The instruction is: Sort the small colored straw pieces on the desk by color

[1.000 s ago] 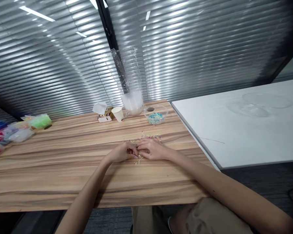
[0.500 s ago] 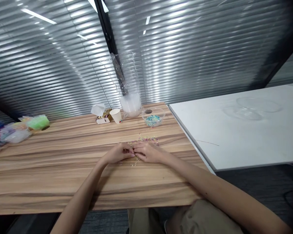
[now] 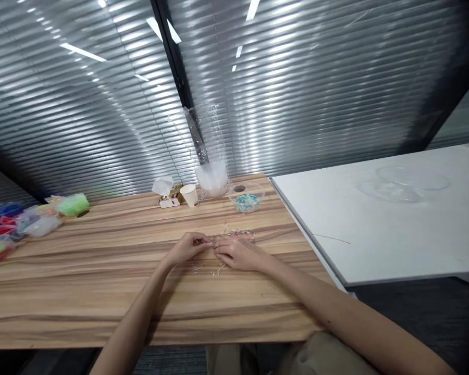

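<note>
My left hand and my right hand rest close together on the wooden table, fingertips nearly touching. Both are curled in a pinch around something tiny between them that I cannot make out. A scatter of small pale and coloured bits lies on the wood just beyond and under the hands.
At the table's back edge stand a clear bowl of blue-green pieces, a paper cup, a stack of clear containers in a plastic sleeve and small boxes. Colourful bags lie far left. A white table adjoins on the right.
The hands have stayed together on the same spot, fingers shifting slightly. The view has tilted upward a little, so the table and hands sit lower in the picture.
</note>
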A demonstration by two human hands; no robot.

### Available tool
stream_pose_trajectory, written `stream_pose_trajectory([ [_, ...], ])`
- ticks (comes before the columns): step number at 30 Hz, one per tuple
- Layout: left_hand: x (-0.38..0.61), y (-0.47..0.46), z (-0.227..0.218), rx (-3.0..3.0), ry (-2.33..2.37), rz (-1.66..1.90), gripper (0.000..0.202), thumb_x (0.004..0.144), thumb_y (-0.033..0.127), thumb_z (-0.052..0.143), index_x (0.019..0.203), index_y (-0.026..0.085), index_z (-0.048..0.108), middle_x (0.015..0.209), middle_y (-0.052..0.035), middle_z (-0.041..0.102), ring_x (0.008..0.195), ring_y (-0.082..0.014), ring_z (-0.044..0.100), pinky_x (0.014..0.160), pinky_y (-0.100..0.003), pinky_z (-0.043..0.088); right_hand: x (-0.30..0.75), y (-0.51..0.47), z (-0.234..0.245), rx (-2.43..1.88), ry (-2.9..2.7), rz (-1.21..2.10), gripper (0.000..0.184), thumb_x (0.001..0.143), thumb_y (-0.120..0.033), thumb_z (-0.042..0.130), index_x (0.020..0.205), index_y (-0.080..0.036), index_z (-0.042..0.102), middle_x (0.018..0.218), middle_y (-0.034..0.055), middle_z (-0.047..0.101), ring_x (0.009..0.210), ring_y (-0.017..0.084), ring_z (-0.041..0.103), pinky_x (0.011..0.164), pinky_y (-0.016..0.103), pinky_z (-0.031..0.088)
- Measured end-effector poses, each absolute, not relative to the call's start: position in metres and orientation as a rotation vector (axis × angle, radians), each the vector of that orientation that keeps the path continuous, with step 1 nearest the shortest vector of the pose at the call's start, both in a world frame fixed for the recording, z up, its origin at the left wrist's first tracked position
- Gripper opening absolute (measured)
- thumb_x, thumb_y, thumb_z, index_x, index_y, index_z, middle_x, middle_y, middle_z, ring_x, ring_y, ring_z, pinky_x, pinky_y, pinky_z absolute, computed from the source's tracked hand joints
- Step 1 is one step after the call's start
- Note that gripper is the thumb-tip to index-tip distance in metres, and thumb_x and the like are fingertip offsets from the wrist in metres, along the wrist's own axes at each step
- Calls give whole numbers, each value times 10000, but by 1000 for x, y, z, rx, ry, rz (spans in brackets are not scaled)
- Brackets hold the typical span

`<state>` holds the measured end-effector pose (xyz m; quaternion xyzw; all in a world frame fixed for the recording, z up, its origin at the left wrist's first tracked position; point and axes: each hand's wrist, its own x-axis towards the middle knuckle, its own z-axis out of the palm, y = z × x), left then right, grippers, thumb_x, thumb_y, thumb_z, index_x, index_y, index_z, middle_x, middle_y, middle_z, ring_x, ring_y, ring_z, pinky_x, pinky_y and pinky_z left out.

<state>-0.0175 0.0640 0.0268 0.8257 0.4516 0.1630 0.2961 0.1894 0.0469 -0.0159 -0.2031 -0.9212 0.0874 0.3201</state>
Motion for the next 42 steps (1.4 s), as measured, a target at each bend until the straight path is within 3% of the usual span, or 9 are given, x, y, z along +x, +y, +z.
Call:
stream_pose_trajectory([
  [13,-13,58,27,2218,1140,418,309,830,393,536,821,124,688,791,-50,676,734,-158,568,678,-232,407,188,49,-16,-531,-2409,232,189,852,-94,467,809,-138,646,853,70,654,851,173,591,802,285,450],
  [23,-12,59,25,2212,1158,401,318,824,405,550,815,119,689,756,-45,671,686,-146,548,628,-220,389,188,48,-14,-522,-2436,210,215,853,-90,449,796,-148,647,857,66,655,865,178,582,805,291,445],
  [42,-14,60,24,2243,1106,406,307,849,386,527,810,124,683,748,-30,663,664,-131,534,621,-205,370,189,48,-17,-557,-2428,219,209,854,-87,456,885,-143,655,944,70,655,901,167,579,840,280,437],
])
